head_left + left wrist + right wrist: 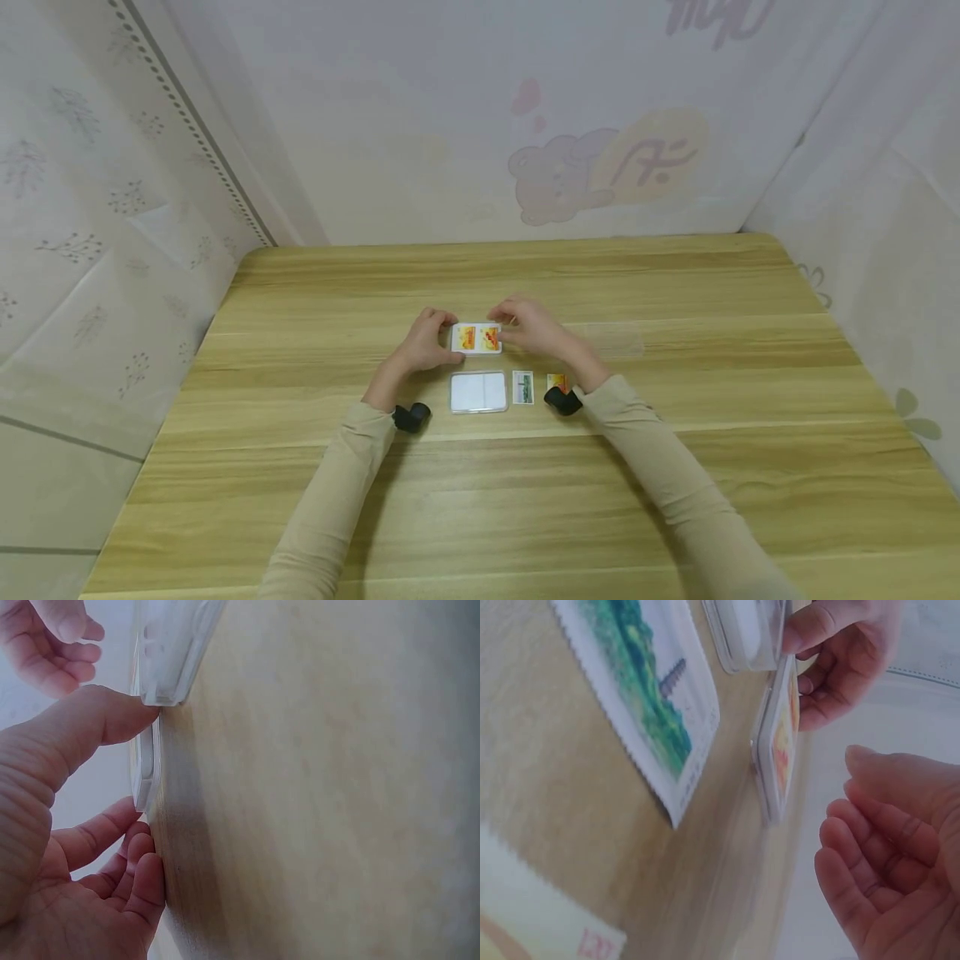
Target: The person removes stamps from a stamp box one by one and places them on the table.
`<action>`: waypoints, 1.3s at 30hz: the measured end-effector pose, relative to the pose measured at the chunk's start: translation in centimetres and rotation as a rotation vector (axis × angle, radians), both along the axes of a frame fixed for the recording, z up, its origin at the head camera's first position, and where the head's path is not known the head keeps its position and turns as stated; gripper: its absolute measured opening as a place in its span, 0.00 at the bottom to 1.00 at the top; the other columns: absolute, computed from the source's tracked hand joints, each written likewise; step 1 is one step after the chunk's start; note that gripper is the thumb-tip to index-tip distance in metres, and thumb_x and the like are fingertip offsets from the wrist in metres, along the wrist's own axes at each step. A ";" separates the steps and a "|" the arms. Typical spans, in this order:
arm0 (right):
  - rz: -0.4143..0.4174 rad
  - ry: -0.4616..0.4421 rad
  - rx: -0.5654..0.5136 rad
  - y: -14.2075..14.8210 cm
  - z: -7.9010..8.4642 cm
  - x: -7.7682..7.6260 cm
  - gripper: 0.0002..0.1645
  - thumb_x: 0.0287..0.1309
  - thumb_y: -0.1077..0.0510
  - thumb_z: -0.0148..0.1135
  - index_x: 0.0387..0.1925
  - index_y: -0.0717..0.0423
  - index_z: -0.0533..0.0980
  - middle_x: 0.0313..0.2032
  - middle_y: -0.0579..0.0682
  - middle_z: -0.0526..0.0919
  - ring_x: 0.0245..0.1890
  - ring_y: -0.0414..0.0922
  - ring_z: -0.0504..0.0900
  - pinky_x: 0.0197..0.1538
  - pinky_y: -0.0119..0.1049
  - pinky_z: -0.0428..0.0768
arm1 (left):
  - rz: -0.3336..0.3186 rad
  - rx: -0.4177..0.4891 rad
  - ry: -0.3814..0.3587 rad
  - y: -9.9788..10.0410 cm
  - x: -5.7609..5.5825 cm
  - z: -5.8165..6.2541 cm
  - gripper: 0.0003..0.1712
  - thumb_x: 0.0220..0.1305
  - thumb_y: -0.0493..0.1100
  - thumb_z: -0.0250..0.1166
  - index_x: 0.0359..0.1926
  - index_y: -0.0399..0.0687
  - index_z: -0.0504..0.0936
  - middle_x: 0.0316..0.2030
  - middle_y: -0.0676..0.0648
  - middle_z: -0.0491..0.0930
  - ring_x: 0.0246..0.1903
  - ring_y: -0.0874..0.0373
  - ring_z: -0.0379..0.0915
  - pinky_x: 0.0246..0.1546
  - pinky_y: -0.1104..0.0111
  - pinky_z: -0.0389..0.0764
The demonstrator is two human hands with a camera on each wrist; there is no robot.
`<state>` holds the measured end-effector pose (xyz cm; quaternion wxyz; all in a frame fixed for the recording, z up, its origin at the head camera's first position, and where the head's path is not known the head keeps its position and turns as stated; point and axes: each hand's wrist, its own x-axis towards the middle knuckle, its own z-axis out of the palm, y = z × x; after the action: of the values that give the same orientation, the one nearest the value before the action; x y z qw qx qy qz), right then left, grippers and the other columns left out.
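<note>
My left hand [427, 343] holds a flat case [477, 338] by its left end, thumb on the near edge and fingers at the far edge. Two orange-and-yellow stamps lie side by side on the case's white insert. Over its right end hovers my right hand [528, 327], with loosely curled fingers; in the right wrist view a gap shows between this hand and the case. Nearer to me lies a second clear case [467, 392] with a blank white insert. Beside it are a green landscape stamp [641, 690] and an orange stamp [557, 382], partly hidden by the right wrist camera.
A transparent, barely visible plastic piece [615, 340] lies on the wooden table [480, 517], right of my right hand. Black cameras [412, 417] hang under both wrists. Patterned curtains [420, 125] stand behind the table and along its sides.
</note>
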<state>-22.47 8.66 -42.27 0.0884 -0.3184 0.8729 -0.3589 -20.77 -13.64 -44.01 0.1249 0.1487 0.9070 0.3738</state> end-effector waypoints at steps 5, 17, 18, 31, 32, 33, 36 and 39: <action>-0.020 -0.004 0.019 -0.5 -0.1 0.0 0.17 0.53 0.67 0.64 0.46 0.68 0.76 0.42 0.59 0.79 0.43 0.51 0.76 0.48 0.40 0.75 | 0.000 0.006 -0.003 0.0 0.0 -0.1 0.35 0.48 0.36 0.72 0.56 0.28 0.68 0.53 0.35 0.64 0.54 0.43 0.62 0.58 0.55 0.65; -0.056 -0.034 0.100 -1.5 -0.5 -0.3 0.15 0.52 0.66 0.65 0.43 0.67 0.77 0.38 0.56 0.78 0.40 0.48 0.76 0.45 0.35 0.76 | 0.005 -0.003 -0.006 0.0 -0.1 -0.1 0.35 0.48 0.36 0.72 0.56 0.29 0.68 0.53 0.35 0.64 0.53 0.44 0.61 0.57 0.56 0.65; -0.058 -0.034 0.104 -1.5 -0.5 -0.4 0.15 0.52 0.66 0.66 0.43 0.67 0.77 0.38 0.56 0.78 0.39 0.48 0.76 0.45 0.36 0.76 | 0.005 -0.002 -0.005 0.0 -0.1 -0.2 0.35 0.48 0.36 0.72 0.56 0.29 0.68 0.53 0.35 0.64 0.53 0.44 0.61 0.57 0.56 0.65; -0.078 0.002 0.175 -2.3 -0.7 -0.6 0.13 0.50 0.66 0.67 0.39 0.67 0.78 0.36 0.56 0.79 0.39 0.48 0.76 0.44 0.36 0.76 | -0.009 -0.004 0.016 0.0 0.0 -0.1 0.34 0.47 0.36 0.72 0.55 0.28 0.69 0.52 0.35 0.65 0.52 0.43 0.61 0.57 0.56 0.65; -0.080 0.003 0.176 -2.3 -0.7 -0.7 0.13 0.50 0.66 0.67 0.39 0.67 0.78 0.36 0.56 0.79 0.38 0.48 0.76 0.44 0.36 0.75 | -0.009 -0.005 0.017 0.0 0.0 -0.1 0.34 0.47 0.36 0.72 0.55 0.28 0.69 0.52 0.35 0.65 0.52 0.43 0.61 0.57 0.56 0.65; -0.083 0.002 0.176 -2.3 -0.7 -0.7 0.13 0.50 0.66 0.67 0.39 0.67 0.78 0.36 0.56 0.79 0.38 0.48 0.76 0.44 0.36 0.75 | -0.009 -0.005 0.018 0.0 0.0 -0.1 0.34 0.47 0.36 0.72 0.55 0.28 0.69 0.52 0.35 0.65 0.52 0.43 0.61 0.57 0.56 0.65; -0.095 -0.018 0.178 -2.4 -0.7 -0.8 0.12 0.50 0.66 0.67 0.38 0.67 0.77 0.36 0.56 0.78 0.38 0.48 0.75 0.45 0.36 0.75 | -0.009 -0.006 0.017 0.0 0.0 -0.2 0.34 0.48 0.36 0.72 0.55 0.28 0.69 0.52 0.35 0.65 0.52 0.44 0.62 0.57 0.55 0.65; -0.114 -0.052 0.176 -2.5 -0.6 -0.8 0.12 0.50 0.66 0.67 0.38 0.67 0.77 0.35 0.56 0.78 0.38 0.48 0.74 0.44 0.36 0.74 | -0.006 -0.007 0.014 0.0 0.0 -0.2 0.35 0.48 0.37 0.72 0.55 0.28 0.68 0.52 0.35 0.65 0.53 0.44 0.61 0.57 0.55 0.65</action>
<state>-23.30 6.11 -42.87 0.1182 -0.2496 0.9152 -0.2937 -20.82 -13.68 -44.18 0.1203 0.1535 0.9086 0.3694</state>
